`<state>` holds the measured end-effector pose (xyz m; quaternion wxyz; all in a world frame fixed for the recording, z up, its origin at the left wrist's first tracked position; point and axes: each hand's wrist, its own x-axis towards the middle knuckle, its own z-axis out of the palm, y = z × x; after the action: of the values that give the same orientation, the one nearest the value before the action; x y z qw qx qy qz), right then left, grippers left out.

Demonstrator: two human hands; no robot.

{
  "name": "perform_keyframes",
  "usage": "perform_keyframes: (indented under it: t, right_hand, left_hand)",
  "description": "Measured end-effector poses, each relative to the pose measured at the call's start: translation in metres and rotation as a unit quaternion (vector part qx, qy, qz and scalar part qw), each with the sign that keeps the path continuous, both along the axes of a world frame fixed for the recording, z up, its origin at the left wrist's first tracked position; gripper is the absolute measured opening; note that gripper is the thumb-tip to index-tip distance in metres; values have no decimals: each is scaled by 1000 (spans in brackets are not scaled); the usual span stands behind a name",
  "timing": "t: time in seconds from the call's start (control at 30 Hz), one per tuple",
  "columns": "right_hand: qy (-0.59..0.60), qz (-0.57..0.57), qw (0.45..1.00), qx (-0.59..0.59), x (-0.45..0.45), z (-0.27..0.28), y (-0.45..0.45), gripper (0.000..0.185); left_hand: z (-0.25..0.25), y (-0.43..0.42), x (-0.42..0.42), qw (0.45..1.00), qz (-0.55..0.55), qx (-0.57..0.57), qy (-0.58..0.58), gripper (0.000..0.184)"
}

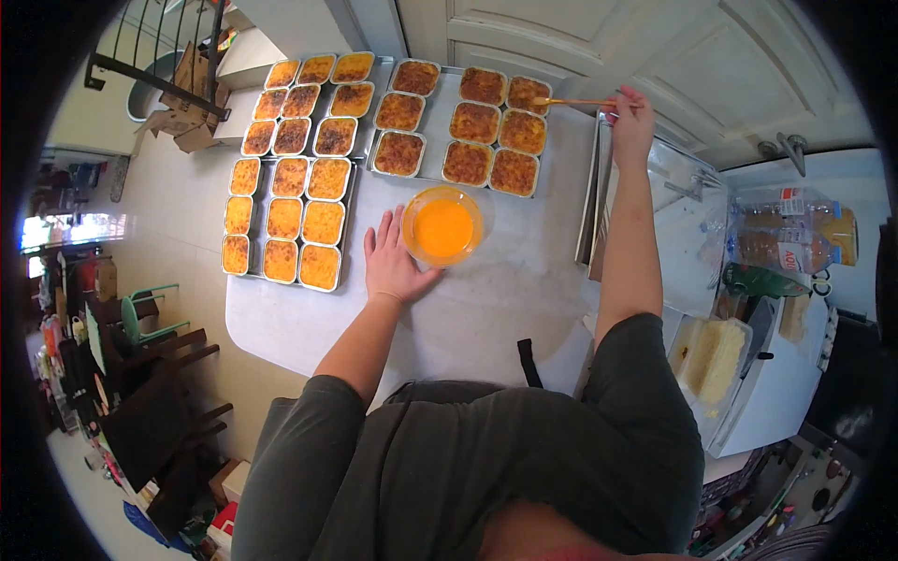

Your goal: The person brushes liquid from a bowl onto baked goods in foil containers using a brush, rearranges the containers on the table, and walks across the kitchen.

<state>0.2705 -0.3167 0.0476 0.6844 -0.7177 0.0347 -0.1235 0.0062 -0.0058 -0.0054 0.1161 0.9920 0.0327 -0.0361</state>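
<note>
Brown brush [582, 102] in right hand [633, 114]

An open cardboard box [192, 98] sits beyond the far-left corner of the worktop [510, 280], with a green chair [133, 318] off the left edge. Plastic bottles [781, 210] stand past the right edge; a panelled door [645, 56] rises behind the far edge.

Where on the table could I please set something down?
Bare tabletop lies between the bowl and the upright panels, and nearer the body, between left hand and black strap. Filled foil containers crowd the far side and far left.
</note>
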Motion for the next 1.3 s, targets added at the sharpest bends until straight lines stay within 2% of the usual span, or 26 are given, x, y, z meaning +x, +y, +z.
perform_keyframes:
  t: [0.17,0.27,0.37,0.57,0.67,0.77,0.83,0.93,1.03,1.13,1.3]
  right_hand:
    - [16,30,996,83,3,3,16,23]
    - [-7,15,999,-41,-2,9,13,23]
    - [-59,-16,997,-52,-2,16,2,23]
    - [-114,21,987,115,-56,47,39,19]
    - [-90,90,984,125,-109,57,72,18]
    - [-36,171,979,104,-158,45,102,17]
    - [-56,222,973,-42,-180,37,113,16]
    - [-92,245,959,-107,-198,25,119,15]
    - [-99,257,954,-118,-206,20,118,15]
    - [-95,223,967,-72,-206,15,111,14]
    - [-20,126,988,91,-192,12,104,13]
  left_hand:
    - [0,0,1,1000,-3,-5,-5,94]
    - [-2,1,0,1000,-5,-6,-8,94]
    - [-2,0,-1,1000,-6,-9,-14,95]
    - [-2,1,-1,1000,-4,-17,-18,95]
    - [-2,2,0,1000,-4,-19,-21,95]
    - [-1,1,-1,1000,-6,-19,-18,95]
    - [-2,2,-1,1000,-10,-13,-21,95]
    - [-1,1,-1,1000,-9,-20,-17,94]
    - [-1,2,-1,1000,-9,-16,-12,94]
    - [2,1,0,1000,-9,-20,-12,94]
    - [-2,2,0,1000,-8,-11,-18,94]
